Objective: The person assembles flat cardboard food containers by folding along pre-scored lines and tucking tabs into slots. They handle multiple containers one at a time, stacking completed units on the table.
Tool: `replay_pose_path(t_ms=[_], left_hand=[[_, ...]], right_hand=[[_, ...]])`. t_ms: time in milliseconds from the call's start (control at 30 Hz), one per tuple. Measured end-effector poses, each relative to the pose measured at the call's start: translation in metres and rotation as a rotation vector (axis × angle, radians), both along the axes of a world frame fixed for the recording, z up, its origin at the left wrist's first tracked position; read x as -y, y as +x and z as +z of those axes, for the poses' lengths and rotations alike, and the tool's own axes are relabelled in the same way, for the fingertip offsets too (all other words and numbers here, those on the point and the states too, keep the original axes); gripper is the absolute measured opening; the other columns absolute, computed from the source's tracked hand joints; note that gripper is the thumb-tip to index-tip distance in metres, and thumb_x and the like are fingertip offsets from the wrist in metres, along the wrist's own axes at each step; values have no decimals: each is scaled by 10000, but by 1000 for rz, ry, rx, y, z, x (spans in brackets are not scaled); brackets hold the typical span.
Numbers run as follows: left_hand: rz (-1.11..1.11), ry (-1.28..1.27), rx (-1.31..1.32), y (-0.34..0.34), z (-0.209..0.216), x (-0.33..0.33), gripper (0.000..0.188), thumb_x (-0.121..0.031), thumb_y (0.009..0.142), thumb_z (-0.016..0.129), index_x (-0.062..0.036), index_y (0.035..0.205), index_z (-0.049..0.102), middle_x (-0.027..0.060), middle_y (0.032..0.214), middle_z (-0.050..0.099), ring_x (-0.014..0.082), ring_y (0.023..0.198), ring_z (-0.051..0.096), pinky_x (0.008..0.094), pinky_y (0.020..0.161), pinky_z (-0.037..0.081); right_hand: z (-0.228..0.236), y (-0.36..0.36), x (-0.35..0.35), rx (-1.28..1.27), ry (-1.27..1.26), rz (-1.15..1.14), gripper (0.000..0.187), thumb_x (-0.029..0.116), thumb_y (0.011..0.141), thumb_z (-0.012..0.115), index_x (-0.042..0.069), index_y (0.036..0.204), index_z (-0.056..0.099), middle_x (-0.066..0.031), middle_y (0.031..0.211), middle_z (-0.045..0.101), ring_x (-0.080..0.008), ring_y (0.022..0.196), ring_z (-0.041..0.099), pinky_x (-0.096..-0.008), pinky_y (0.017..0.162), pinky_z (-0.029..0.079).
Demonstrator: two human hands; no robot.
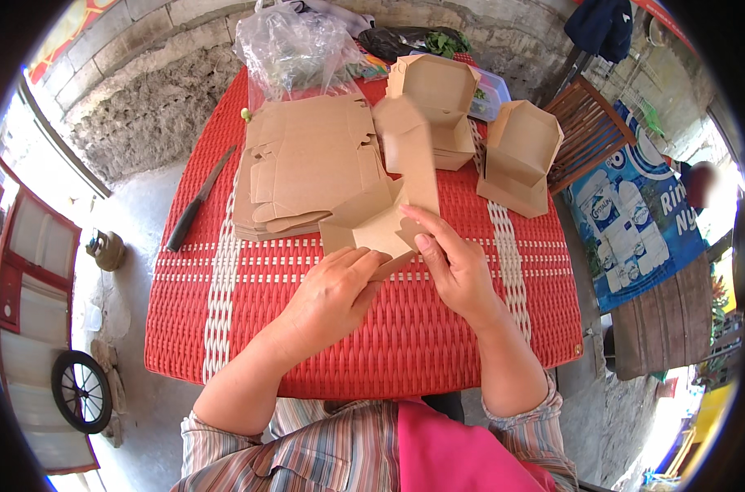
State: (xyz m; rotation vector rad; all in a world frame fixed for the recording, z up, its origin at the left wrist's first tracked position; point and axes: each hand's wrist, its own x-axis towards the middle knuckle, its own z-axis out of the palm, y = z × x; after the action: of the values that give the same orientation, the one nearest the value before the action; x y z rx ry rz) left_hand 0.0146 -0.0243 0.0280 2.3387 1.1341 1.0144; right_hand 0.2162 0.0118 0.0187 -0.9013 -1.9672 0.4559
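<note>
Striped shirt (331, 451) and pink cloth (454, 451) nearest, head view. Hands apart, both clamped on part-folded kraft box (372, 230): left hand (331, 283) at near wall, right hand (454, 266) pinching right side. Box is over red woven table (348, 353), beside flat-blank stack (307, 164). Knife (199, 201) lies left, two open-lidded boxes (520, 148) right.

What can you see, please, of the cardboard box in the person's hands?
The box is plain brown, apparently cardboard, and partly folded: side walls rise from its base, while its open, blurred lid extends off its far side. It is askew over the red table, overlapping the flat stack in view. The left hand holds its near edge, the right hand its right side.
</note>
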Motion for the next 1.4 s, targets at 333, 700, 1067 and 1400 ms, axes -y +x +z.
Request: replay_pose_path(t_ms=[333,700,1067,1400], left_hand=[[61,-75,33,-3,-5,-5,183,8,838,643,39,1001,567,218,892,605,432,832,604,459,704,491],[101,-337,123,-6,2,-1,281,-41,857,702,55,1075,554,226,913,657,339,866,683,380,754,525],[93,-460,351,-4,6,1,443,-72,855,731,58,1239,553,166,992,682,191,928,667,330,826,526],[-28,-703,650,-3,12,10,385,-57,871,726,24,1213,572,39,973,662,76,893,606,260,814,512]], right_hand=[[8,4,-1,-13,-403,-57,418,198,1034,537,127,1428,414,-184,831,700,-235,725,684,-322,658,491],[7,4,-2,-85,-570,-34,335,221,1031,560,94,1335,502,-101,747,640,-133,584,521,-299,597,445],[-13,-1,1,-208,-40,-42,319,162,911,717,36,1132,525,-83,900,570,-187,781,577,-315,714,477],[1,-8,4,-119,452,-185,425,-28,805,697,1,1223,632,-165,1123,637,-287,944,623,-365,790,534]])
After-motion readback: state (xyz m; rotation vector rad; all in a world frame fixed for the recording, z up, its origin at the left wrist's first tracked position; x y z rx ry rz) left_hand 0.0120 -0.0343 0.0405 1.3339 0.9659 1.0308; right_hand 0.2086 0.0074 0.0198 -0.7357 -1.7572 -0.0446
